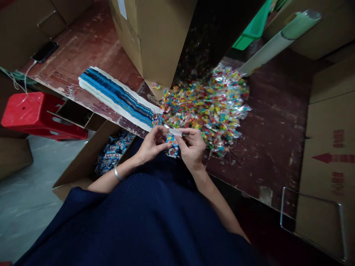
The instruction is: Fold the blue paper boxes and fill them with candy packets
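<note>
Both my hands meet at the table's front edge around a small printed blue candy box point(172, 145) with a white flap at its top. My left hand point(154, 145) pinches the box's left side between thumb and fingers. On the other side, my right hand point(192, 146) grips the box near the white flap. Just beyond my fingers lies a long row of overlapping flat blue-and-white cartons point(119, 98). A heap of small clear bags of colourful candy point(205, 107) spreads to the right of that row. Whether a bag is inside the box I cannot tell.
A tall cardboard box point(163, 40) stands behind the candy heap. Below left, an open carton point(80, 157) holds many filled blue boxes point(113, 149). A red stool point(27, 109), a phone point(46, 51), a pale tube point(280, 40) and a green bin point(252, 33) are around.
</note>
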`<state>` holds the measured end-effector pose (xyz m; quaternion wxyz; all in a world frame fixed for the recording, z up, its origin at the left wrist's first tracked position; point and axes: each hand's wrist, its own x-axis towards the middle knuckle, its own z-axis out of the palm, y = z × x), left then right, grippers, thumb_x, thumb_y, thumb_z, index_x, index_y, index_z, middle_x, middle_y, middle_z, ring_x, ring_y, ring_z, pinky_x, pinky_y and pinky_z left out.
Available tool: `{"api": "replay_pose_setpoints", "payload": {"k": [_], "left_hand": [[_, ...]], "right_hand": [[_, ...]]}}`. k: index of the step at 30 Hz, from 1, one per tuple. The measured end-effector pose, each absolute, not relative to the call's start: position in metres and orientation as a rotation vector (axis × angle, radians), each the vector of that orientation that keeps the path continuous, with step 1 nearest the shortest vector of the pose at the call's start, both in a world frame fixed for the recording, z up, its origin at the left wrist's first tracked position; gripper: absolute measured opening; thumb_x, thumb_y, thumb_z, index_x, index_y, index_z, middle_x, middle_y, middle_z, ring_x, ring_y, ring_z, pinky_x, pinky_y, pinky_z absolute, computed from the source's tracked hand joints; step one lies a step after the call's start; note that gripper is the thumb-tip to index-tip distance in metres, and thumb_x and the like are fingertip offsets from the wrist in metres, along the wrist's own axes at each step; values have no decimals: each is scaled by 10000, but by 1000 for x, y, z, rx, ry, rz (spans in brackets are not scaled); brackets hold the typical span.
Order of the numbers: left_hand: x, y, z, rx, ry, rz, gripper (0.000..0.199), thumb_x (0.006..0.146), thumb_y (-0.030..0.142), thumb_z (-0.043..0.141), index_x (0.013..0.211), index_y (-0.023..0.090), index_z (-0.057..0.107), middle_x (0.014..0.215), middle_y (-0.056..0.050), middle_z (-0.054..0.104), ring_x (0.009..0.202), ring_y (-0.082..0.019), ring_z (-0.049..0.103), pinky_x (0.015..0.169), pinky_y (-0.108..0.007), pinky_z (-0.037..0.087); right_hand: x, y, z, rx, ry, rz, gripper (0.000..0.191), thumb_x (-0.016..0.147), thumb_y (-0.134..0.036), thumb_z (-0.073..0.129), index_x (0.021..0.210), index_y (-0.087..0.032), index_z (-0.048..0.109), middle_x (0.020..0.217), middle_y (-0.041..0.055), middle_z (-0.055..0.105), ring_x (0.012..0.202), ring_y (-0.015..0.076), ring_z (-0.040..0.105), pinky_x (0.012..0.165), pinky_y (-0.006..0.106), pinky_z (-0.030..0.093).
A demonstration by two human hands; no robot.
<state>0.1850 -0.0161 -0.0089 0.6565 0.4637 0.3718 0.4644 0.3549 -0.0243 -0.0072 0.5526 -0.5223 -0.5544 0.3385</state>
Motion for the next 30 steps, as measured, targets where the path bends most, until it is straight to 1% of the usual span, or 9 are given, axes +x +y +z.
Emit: {"api": "replay_pose_setpoints", "payload": {"k": [2,5,10,14,17,21,24,27,30], "left_hand": [[184,-16,-8,1026,860,1073,532,724,345,930,1074,212,553,949,4,609,813,-105,617,720,-200,544],[181,-17,-7,1085,912,1073,523,739,345,916,1095,211,558,964,-3,610,829,-113,635,734,-212,564],[173,-20,-3,1248,964,1006,449,821,285,846,1175,205,581,971,-18,635,865,-141,671,775,-250,587],[168,-21,-1,1306,929,976,485,838,251,830,1260,204,597,967,-30,665,914,-171,682,812,-287,602],[167,-22,-4,1272,881,979,519,854,282,821,1324,211,613,1012,-40,689,916,-167,690,819,-293,608],[165,-25,-7,1222,909,998,411,846,337,828,1210,192,704,1083,-66,723,865,-148,682,767,-264,596],[146,-23,-4,1252,944,885,352,841,341,819,1136,177,720,1068,-78,741,825,-158,695,737,-272,586],[103,-16,0,1440,1050,639,282,851,298,777,1108,192,729,1078,-79,756,820,-180,715,739,-289,575],[55,-7,3,1753,1321,408,278,770,192,782,1044,231,766,991,-51,770,832,-205,714,756,-287,550]], "right_hand": [[354,-23,-2,-1229,-1283,874,235,907,-441,767,1008,-240,698,960,51,768,887,207,745,793,348,611],[354,-17,9,-1209,-1295,1032,294,857,-495,807,811,-232,683,877,40,757,830,197,715,761,335,595],[363,-6,20,-1317,-1284,1239,275,739,-427,888,804,-208,735,798,25,748,731,177,671,668,307,553],[367,-2,22,-1338,-1298,1297,229,761,-387,854,740,-194,732,748,21,736,681,159,644,655,302,531],[365,-2,22,-1301,-1379,1243,203,790,-356,836,718,-200,727,770,23,748,731,174,676,720,322,550],[361,-7,18,-1187,-1523,1085,284,915,-377,734,682,-217,708,845,30,758,822,186,706,821,350,572],[358,-11,8,-1116,-1664,1068,284,984,-398,658,775,-229,752,958,50,772,908,199,727,829,357,603],[349,-9,-9,-1157,-1798,1021,194,959,-399,699,1058,-249,771,1139,78,756,976,225,736,755,361,651],[333,3,-30,-1212,-1980,784,327,910,-276,759,1232,-247,711,1265,108,731,1158,284,703,906,453,660]]}}
